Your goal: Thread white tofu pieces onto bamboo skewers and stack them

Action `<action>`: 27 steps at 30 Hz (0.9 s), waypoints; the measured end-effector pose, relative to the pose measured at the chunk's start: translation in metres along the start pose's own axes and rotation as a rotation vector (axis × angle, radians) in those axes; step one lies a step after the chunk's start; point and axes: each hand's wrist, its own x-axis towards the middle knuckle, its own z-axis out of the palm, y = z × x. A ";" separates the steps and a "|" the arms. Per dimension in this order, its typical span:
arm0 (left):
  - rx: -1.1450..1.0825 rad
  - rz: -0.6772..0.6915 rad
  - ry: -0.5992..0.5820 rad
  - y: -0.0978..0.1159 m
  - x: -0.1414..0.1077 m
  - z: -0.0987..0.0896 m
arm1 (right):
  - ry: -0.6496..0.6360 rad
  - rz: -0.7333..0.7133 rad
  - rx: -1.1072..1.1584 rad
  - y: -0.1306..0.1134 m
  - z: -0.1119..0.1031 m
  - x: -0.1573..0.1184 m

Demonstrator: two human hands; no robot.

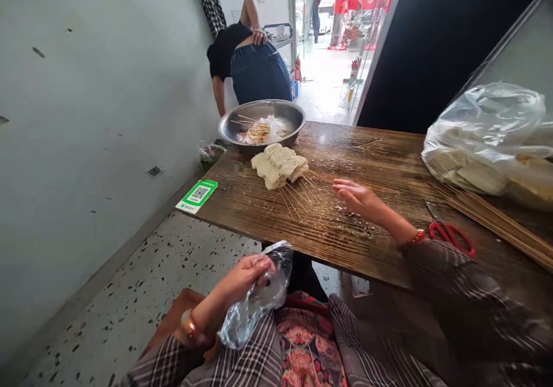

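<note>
My left hand (247, 274) is closed on a clear plastic bag (259, 312), which hangs crumpled over my lap just off the table's front edge. Over the wooden table, my right hand (360, 198) is stretched out flat with nothing in it. To its left lies a pile of pale, flat skewered pieces (280, 165). Their thin wooden skewers (298, 197) point toward me. Crumbs and wet specks cover the tabletop (311, 234) beneath and around my right hand.
Behind the pile stands a steel basin (298, 125) with skewers and plastic inside. A green QR card (199, 196) lies at the left corner. On the right are red-handled scissors (453, 238), loose skewers (496, 220) and a filled plastic bag (484, 139). A person (259, 70) bends beyond the table.
</note>
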 end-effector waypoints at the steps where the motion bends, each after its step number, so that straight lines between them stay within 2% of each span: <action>1: -0.021 0.009 -0.022 -0.001 0.002 0.000 | 0.079 0.019 -0.013 -0.005 -0.008 0.004; 3: -0.063 0.032 -0.056 -0.004 0.006 -0.002 | 0.187 0.084 -0.116 -0.013 -0.023 0.017; 5: -0.098 0.047 -0.083 -0.009 0.008 -0.005 | 0.232 0.153 -0.248 -0.020 -0.034 0.030; 8: -0.138 0.059 -0.114 -0.017 0.010 -0.012 | 0.227 0.201 -0.306 -0.030 -0.031 0.044; 11: -0.168 0.085 -0.135 -0.024 0.011 -0.021 | 0.102 0.213 -0.203 -0.036 -0.013 0.054; 16: -0.205 0.151 -0.163 -0.032 0.009 -0.031 | -0.151 0.394 -0.086 -0.036 0.022 0.073; 21: -0.234 0.189 -0.151 -0.041 0.012 -0.033 | -0.135 0.486 -0.087 -0.044 0.050 0.079; 27: -0.243 0.143 -0.160 -0.047 0.017 -0.039 | -0.109 0.450 -0.094 -0.075 0.078 0.082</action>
